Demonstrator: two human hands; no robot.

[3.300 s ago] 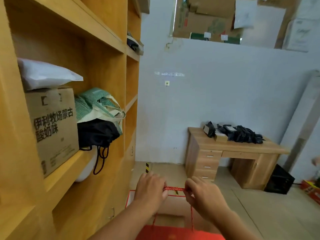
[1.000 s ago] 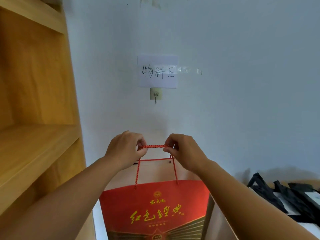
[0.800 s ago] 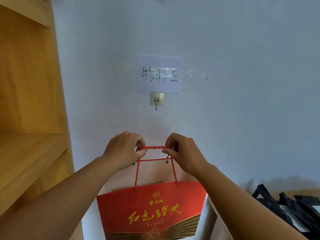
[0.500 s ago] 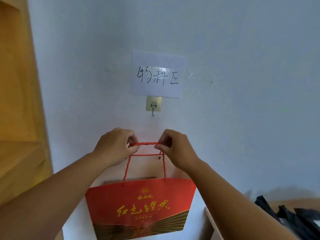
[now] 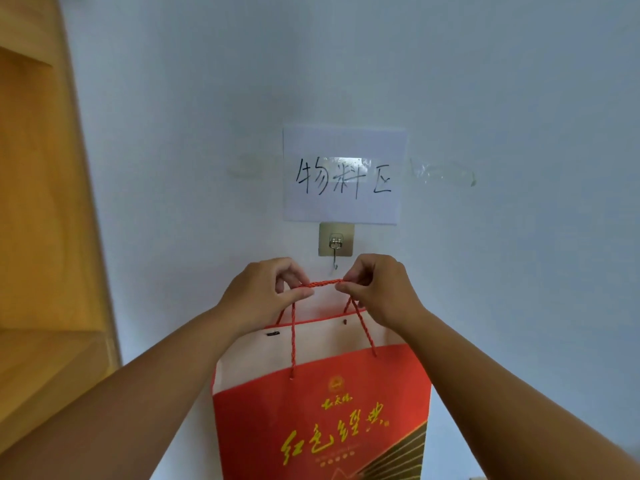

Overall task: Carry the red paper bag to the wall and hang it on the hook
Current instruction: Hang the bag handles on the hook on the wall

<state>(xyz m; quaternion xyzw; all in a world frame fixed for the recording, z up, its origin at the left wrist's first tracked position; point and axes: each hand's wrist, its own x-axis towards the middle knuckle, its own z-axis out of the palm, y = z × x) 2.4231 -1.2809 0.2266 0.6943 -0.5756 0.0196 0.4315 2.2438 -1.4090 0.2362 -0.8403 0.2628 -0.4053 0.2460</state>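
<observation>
holding item: bag (image 5: 322,410), red, against wall (image 5: 485,81). left hand (image 5: 263,296) pinches cord (image 5: 323,284), taut, just below hook (image 5: 335,261); right hand (image 5: 377,289) pinches likewise. advice: raise cord level, clear hook tip, lower, then release.

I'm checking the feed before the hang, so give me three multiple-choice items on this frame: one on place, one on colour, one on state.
1. Where is the hook relative to the paper sign?
A. Directly below
B. Above
C. Far to its left

2. What colour is the rope handle?
A. Black
B. Red
C. White

3. Is the red paper bag on the hook yet?
A. Yes, hanging free
B. No, both hands hold it just below
C. It lies on the shelf

Answers: 1 A, the hook's plate meets the sign's bottom edge. 2 B, twisted red cord. 3 B, the left hand and right hand pinch the handle under the hook tip.
</observation>
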